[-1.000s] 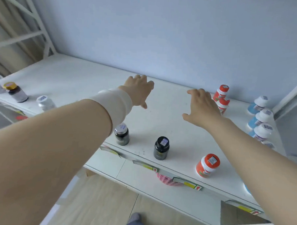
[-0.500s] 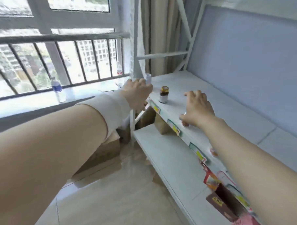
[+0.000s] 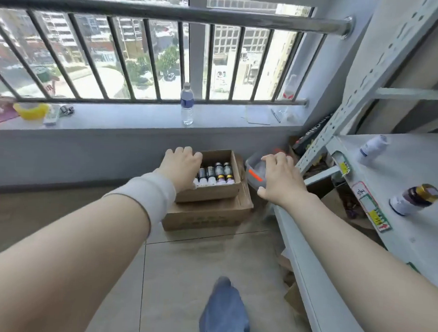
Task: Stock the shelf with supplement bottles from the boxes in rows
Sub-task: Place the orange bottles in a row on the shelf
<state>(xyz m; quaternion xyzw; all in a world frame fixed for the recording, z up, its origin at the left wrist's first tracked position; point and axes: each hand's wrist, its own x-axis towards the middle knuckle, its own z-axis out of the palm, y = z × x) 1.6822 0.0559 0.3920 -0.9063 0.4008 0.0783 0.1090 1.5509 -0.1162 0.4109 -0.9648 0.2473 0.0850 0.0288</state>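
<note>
Bottles (image 3: 213,175) stand packed upright in rows inside the open cardboard box (image 3: 212,190), which sits on a larger flat carton (image 3: 205,216) on the floor below the window sill. The left hand (image 3: 181,165) hangs over the box's near-left corner, fingers spread and loose, holding nothing; whether it touches any caps I cannot tell. The right hand (image 3: 279,179) reaches out beside it, over a clear plastic tub (image 3: 254,172), fingers likewise open and empty.

Judging from this, the step is fetching more stock. To do it well, each hand should come straight down on the caps and take a bottle by its neck, lifting vertically so neighbours are not dragged over. The right hand needs to shift left to reach the box. Two bottles already stand on the shelf (image 3: 400,178) at right: a white bottle (image 3: 372,147) and a dark bottle (image 3: 416,199) with a gold cap.
</note>
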